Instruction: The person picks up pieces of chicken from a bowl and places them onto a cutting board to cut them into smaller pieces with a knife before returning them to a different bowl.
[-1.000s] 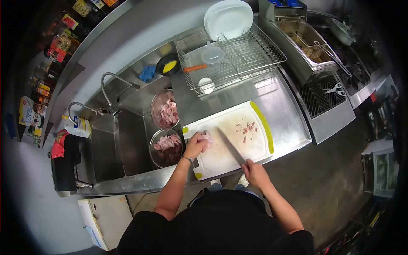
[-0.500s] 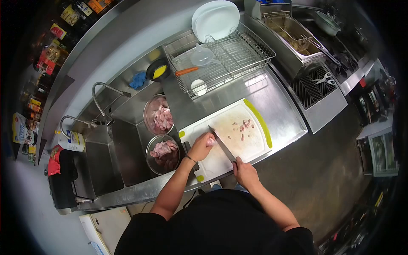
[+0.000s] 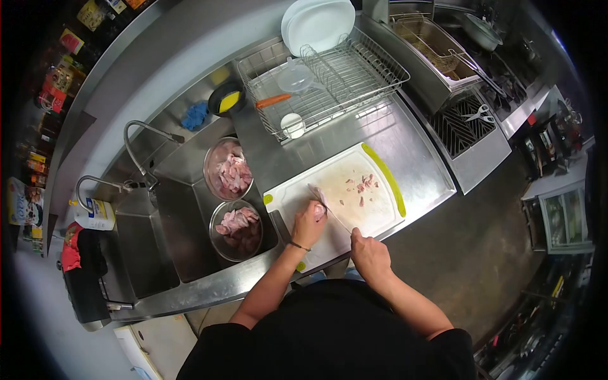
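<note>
A white cutting board (image 3: pixel 288 196) with green ends lies on the steel counter. My left hand (image 3: pixel 308 226) is closed on a piece of raw chicken (image 3: pixel 320 195) near the board's left half, its fingers hiding part of the meat. My right hand (image 3: pixel 370 256) grips a knife (image 3: pixel 342 225) by its handle at the board's front edge. The blade points away and to the left, its far part against the chicken by my left fingers. Small meat scraps (image 3: pixel 364 184) are scattered on the board's right side.
Two clear bowls of raw chicken, the farther bowl (image 3: pixel 212 171) and the nearer bowl (image 3: pixel 218 244), sit at the sink (image 3: pixel 180 221) on the left. Behind the board is a wire dish rack (image 3: pixel 380 85) with white plates (image 3: pixel 320 28). Scissors (image 3: pixel 479 114) lie at the right.
My left hand has shifted slightly right and toward me, and more of the chicken shows beyond its fingers. The knife blade has turned and now appears thinner, almost edge-on.
</note>
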`<state>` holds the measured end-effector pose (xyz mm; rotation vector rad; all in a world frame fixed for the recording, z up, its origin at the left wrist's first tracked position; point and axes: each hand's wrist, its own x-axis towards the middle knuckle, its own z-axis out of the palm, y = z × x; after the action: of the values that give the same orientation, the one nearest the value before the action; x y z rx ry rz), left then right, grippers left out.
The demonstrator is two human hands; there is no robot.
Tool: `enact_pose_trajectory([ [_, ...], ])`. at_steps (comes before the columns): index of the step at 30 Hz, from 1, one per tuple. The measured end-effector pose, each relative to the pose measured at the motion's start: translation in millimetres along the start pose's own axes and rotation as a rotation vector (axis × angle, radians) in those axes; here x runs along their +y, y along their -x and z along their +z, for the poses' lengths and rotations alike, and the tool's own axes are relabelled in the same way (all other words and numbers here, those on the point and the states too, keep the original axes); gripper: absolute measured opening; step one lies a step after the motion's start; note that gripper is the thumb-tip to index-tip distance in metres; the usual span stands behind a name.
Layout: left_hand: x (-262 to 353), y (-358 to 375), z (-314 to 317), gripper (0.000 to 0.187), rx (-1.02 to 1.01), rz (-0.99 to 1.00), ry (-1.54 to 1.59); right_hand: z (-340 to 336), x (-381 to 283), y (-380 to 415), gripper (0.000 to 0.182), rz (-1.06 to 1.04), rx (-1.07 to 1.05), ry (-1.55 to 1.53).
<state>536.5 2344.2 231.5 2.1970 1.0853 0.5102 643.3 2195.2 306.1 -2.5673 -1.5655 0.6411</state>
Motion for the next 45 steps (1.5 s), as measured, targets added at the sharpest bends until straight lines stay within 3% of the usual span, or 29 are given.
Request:
enact_pose_trajectory([
  [2,-8,-1,6,0.027,0.004,0.135,0.059,-1,1,0,0.008,0.008,-0.021,0.007],
  [6,-26,2,16,0.029,-0.025,0.222,0.073,13,8,-9,0.008,-0.023,-0.01,-0.027],
  [8,-32,2,12,0.029,-0.07,0.383,0.084,18,6,-20,0.008,-0.053,0.001,-0.048],
  [21,-31,0,11,0.023,0.019,0.351,0.164,31,-23,-100,0.013,-0.231,0.119,-0.105],
  [26,-18,-4,15,0.021,0.156,0.019,0.133,33,-6,-84,0.013,-0.226,0.118,-0.183],
  [28,-18,-8,11,0.02,0.2,-0.023,0.178,33,11,-57,0.016,-0.108,-0.067,-0.195],
  [32,-60,-19,-2,0.02,0.382,-0.193,0.358,21,27,-24,0.018,-0.013,-0.155,-0.162],
  [35,-73,-21,-48,0.019,0.375,-0.11,0.262,25,32,-19,0.019,-0.009,-0.172,-0.123],
  [38,-108,-28,-97,0.014,0.447,-0.13,0.68,34,30,-22,0.02,-0.033,-0.131,-0.158],
  [39,-121,-35,-114,0.015,0.406,-0.169,1.074,35,28,-22,0.02,-0.018,-0.118,-0.159],
  [40,-183,-46,-101,0.027,0.539,0.022,0.458,35,27,-24,0.02,0.0,-0.101,-0.156],
  [42,-204,-61,-124,0.043,0.41,-0.166,0.796,41,25,-26,0.02,-0.007,-0.079,-0.162],
  [43,-197,-71,-137,0.043,0.412,-0.157,0.795,43,24,-27,0.02,-0.012,-0.049,-0.141],
  [45,-185,-89,-154,0.048,0.4,-0.465,0.833,48,21,-28,0.02,0.002,-0.02,-0.123],
])
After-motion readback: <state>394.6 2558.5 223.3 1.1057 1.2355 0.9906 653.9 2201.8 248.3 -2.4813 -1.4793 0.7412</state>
